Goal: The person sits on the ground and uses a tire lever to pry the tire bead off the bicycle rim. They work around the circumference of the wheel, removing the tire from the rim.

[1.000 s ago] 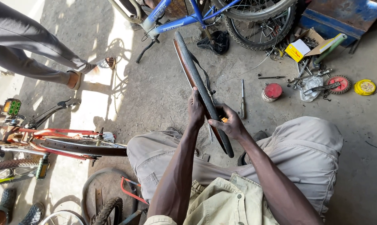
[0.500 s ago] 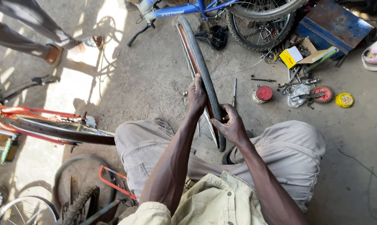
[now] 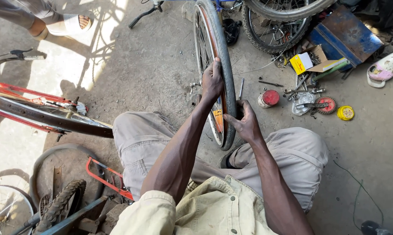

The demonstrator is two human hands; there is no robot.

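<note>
Wheel (image 3: 214, 56), bicycle, spoked, with a dark tyre on a reddish rim; stands upright on its edge between the seated person's knees, running from near centre to the far edge of the scene.

Left hand (image 3: 212, 82): closed over the top of the tyre, fingers wrapped across the tread, thumb on the left side by the spokes.

Right hand (image 3: 245, 122): pressed on the tyre's right side nearer the person, fingers curled round the edge, thumb pointing left; grip firm, not spread.

Trousers (image 3: 292, 152), grey-beige, knees apart on either side of the wheel; pale yellow shirt (image 3: 214, 209) at the near edge.

Floor (image 3: 140, 74), bare concrete, stained, sunlit patch far left.

Right of the wheel: a thin metal tool (image 3: 241, 88) lying just beside the tyre; a small tin with a red lid (image 3: 269, 98); a red cog-like disc (image 3: 326, 105); a yellow round tin (image 3: 345, 113); spanners and loose parts (image 3: 304, 93) between them; a yellow-and-white box (image 3: 301, 63); a blue metal box (image 3: 344, 37), far right; a second wheel (image 3: 270, 35) with knobbly tyre beside it.

Left: a red bicycle frame (image 3: 35, 109) lying across; a red hacksaw (image 3: 105, 176), near left; a worn knobbly tyre (image 3: 59, 204) below it.

Far left: another person's sandalled foot (image 3: 72, 22).
</note>
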